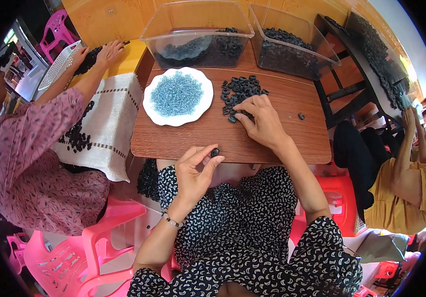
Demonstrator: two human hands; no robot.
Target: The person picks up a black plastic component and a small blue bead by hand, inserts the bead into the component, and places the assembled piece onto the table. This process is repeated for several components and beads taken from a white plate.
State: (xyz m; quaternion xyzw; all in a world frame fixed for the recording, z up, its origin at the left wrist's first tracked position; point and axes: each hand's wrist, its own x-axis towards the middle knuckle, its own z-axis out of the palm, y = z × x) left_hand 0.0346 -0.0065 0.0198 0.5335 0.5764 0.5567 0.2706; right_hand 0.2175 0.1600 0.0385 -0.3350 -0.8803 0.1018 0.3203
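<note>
On my feed the left hand (193,171) pinches a small black piece (215,152) between thumb and fingertip, near the table (193,143)'s near edge; I can't make out its facing or long axis. Farther right, the right hand (263,121) curls at the black pile (242,88), its catch unclear. Left of that sits a white plate (151,116).

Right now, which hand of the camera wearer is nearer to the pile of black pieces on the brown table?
The right hand: it is at the near edge of the pile. The left hand is farther, by the brown table's near edge, holding one black piece.
</note>
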